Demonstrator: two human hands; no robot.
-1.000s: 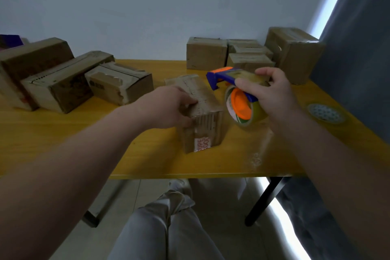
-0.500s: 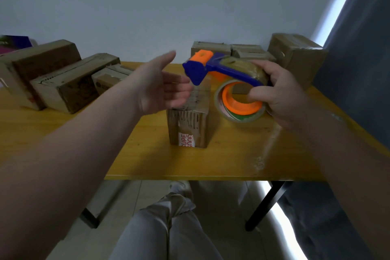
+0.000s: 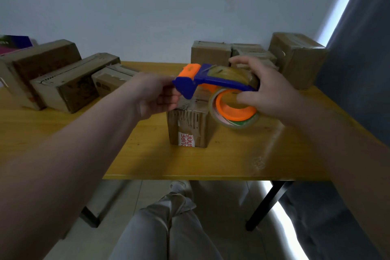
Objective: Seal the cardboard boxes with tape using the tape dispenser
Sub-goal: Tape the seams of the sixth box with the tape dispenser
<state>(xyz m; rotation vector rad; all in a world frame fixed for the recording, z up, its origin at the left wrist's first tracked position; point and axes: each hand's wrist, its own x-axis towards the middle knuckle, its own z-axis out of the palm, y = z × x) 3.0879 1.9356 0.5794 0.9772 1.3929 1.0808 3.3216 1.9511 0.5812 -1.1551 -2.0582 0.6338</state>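
A small cardboard box [image 3: 190, 126] with a red-and-white label stands on the yellow wooden table [image 3: 63, 133], near its front edge. Just above the box, my right hand [image 3: 272, 95] grips a blue and orange tape dispenser [image 3: 221, 84] around its roll of clear tape [image 3: 234, 114]. The dispenser's blue head points left. My left hand [image 3: 152, 95] is at that head, with its thumb and curled fingers closed around the tip; the exact contact is hidden behind the blue plastic. The box's top is partly covered by both hands.
Three long cardboard boxes [image 3: 63, 82] lie at the table's left. Several more boxes [image 3: 211, 54] stand at the back right, with a big one [image 3: 299, 57] by the grey curtain [image 3: 358, 69]. My legs [image 3: 168, 228] show below the table's front edge.
My left hand let go of the box, rose open, then closed on the dispenser's front tip. My right hand lifted the dispenser from beside the box to above it.
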